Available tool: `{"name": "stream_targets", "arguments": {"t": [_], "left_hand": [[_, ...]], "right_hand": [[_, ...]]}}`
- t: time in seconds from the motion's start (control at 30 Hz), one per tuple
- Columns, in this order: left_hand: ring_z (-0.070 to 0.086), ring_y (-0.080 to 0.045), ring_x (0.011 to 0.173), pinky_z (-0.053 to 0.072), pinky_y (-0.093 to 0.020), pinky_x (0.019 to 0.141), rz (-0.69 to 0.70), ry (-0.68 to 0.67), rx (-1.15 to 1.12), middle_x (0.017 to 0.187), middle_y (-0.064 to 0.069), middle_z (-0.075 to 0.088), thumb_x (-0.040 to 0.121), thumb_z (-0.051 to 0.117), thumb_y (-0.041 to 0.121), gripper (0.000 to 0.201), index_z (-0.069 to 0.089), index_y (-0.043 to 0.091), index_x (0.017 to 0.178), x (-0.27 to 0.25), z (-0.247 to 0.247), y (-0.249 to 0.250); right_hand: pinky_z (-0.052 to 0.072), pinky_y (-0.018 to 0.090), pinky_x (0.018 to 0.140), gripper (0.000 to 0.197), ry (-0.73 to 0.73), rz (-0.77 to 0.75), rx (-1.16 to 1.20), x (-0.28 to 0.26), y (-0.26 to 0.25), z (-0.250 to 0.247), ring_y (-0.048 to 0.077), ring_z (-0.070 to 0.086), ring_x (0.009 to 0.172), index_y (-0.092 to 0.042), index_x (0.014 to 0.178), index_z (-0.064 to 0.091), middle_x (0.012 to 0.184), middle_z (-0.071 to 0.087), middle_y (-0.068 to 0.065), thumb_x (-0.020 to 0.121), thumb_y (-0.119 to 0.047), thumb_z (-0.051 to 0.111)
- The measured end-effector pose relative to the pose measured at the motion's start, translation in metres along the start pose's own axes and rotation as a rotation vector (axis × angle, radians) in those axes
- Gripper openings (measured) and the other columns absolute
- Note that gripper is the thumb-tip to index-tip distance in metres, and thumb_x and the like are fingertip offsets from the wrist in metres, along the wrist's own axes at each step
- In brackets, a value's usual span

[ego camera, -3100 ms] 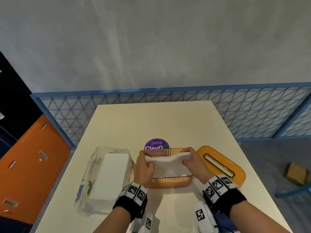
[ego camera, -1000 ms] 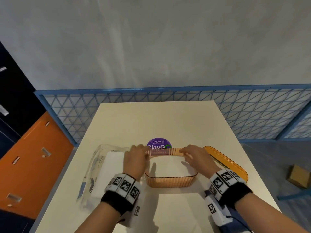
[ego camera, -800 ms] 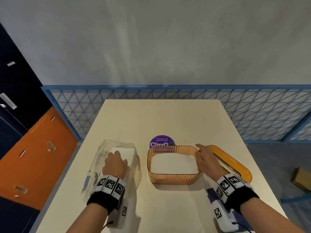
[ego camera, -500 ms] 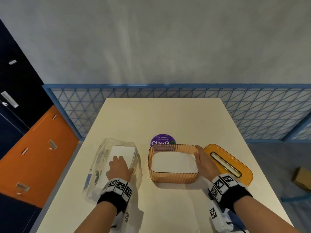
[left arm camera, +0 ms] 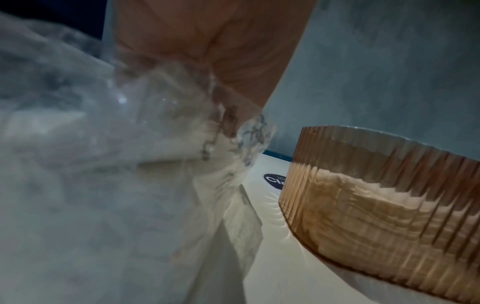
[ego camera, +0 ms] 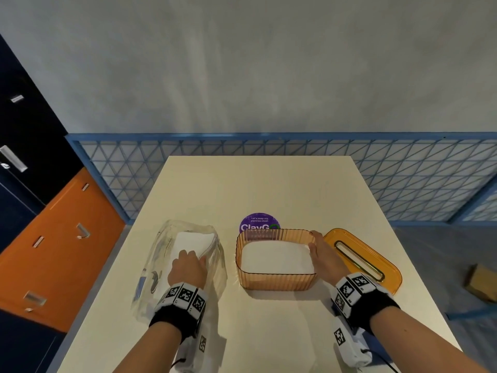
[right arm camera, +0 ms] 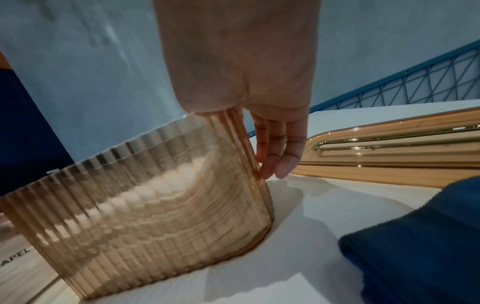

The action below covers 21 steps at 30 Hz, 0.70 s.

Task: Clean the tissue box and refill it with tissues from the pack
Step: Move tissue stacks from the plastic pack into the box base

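Note:
The amber ribbed tissue box (ego camera: 277, 282) stands open mid-table with a flat white stack of tissues (ego camera: 277, 258) inside. My right hand (ego camera: 316, 246) holds its right wall, thumb over the rim and straight fingers (right arm camera: 280, 154) down the outside of the box (right arm camera: 155, 205). The box's orange slotted lid (ego camera: 363, 259) lies just to the right. At the left lies the clear plastic tissue pack (ego camera: 161, 265). My left hand (ego camera: 193, 261) is inside its opening, fingers curled over the edge of the white tissues (ego camera: 188, 242). In the left wrist view the crinkled pack (left arm camera: 103, 164) hides the fingertips.
A purple round sticker (ego camera: 259, 224) is on the table behind the box. A dark blue cloth (right arm camera: 428, 236) lies near the front right by my wrist. A blue mesh fence (ego camera: 403, 179) runs behind the table; orange cabinets (ego camera: 53, 251) stand at the left.
Both hands had been pressing tissues down into the box. The left hand has since moved left into the pack, and the right hand has shifted to the box's right wall.

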<state>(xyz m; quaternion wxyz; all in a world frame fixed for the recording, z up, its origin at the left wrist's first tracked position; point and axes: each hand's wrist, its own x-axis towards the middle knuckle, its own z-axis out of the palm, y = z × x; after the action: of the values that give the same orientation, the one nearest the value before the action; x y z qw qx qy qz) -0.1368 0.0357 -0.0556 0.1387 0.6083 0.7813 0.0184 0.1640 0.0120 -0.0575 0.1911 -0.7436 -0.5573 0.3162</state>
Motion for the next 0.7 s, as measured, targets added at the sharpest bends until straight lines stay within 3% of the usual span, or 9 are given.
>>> {"name": "stream_targets", "arguments": {"t": [0.2,0.37,0.53,0.63,0.7], "left_hand": [[0.051,-0.026,0.115,0.044,-0.034,0.087,-0.027,0.005,-0.048,0.123,-0.01,0.05,0.098,0.036,0.022,0.029,0.053,0.007,0.116,-0.001,-0.002,0.003],[0.043,-0.022,0.125,0.046,-0.031,0.09,-0.009,-0.044,0.099,0.134,-0.007,0.039,0.095,0.041,0.012,0.036,0.037,0.013,0.131,-0.002,-0.001,0.005],[0.049,-0.025,0.123,0.043,-0.033,0.098,-0.011,-0.054,0.075,0.131,-0.011,0.049,0.096,0.042,0.01,0.029,0.047,0.006,0.124,0.003,-0.026,0.0],[0.058,-0.03,0.11,0.047,-0.036,0.088,-0.026,0.039,-0.033,0.117,-0.014,0.059,0.094,0.042,0.008,0.024,0.056,0.004,0.113,-0.003,-0.06,-0.005],[0.061,-0.032,0.097,0.047,-0.035,0.074,0.033,0.168,-0.066,0.105,-0.013,0.062,0.091,0.044,0.009,0.019,0.058,0.005,0.105,-0.014,-0.08,-0.005]], "right_hand": [[0.045,0.04,0.096,0.043,-0.008,0.024,0.0,-0.001,-0.002,-0.001,0.029,0.053,0.115,-0.019,0.145,0.021,0.132,0.051,0.016,0.102,-0.027,0.026],[0.047,0.039,0.093,0.044,-0.02,0.032,0.003,-0.001,-0.005,-0.002,0.029,0.055,0.11,-0.018,0.145,0.02,0.127,0.053,0.016,0.102,-0.026,0.026],[0.047,0.037,0.09,0.044,-0.048,0.036,-0.017,0.001,-0.004,-0.004,0.029,0.057,0.106,-0.017,0.145,0.02,0.122,0.055,0.017,0.102,-0.026,0.027],[0.043,0.04,0.098,0.048,-0.124,0.06,-0.051,-0.001,-0.01,-0.011,0.033,0.049,0.118,-0.016,0.145,0.018,0.136,0.044,0.02,0.101,-0.032,0.029],[0.034,0.042,0.105,0.053,-0.134,0.06,-0.141,-0.004,-0.019,-0.02,0.036,0.034,0.131,-0.014,0.147,0.019,0.144,0.029,0.019,0.1,-0.034,0.035]]}}
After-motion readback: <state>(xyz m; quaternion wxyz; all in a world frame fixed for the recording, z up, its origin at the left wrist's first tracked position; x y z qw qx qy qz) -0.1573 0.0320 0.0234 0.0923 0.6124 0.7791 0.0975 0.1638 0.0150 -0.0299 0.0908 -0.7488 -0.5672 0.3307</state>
